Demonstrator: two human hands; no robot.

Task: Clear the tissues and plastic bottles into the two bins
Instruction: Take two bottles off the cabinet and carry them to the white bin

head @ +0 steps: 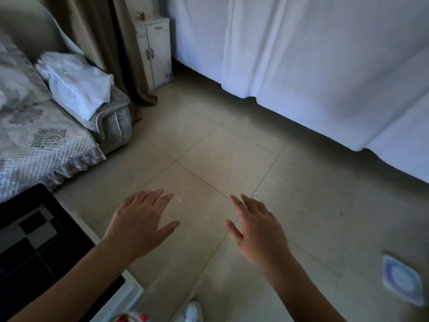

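Note:
My left hand and my right hand are held out side by side over the tiled floor, palms down, fingers straight and spread. Neither hand holds anything. No bin shows in this view. At the bottom edge, a white object with red marks peeks in; I cannot tell what it is. A tiny white scrap lies on the floor just beyond my left fingertips.
A sofa with a quilted grey cover and a pile of white cloth fills the left. A black table with a checker pattern is at lower left. White curtains hang behind. A small white cabinet stands at the back. A blue-and-white square item lies on the floor, right.

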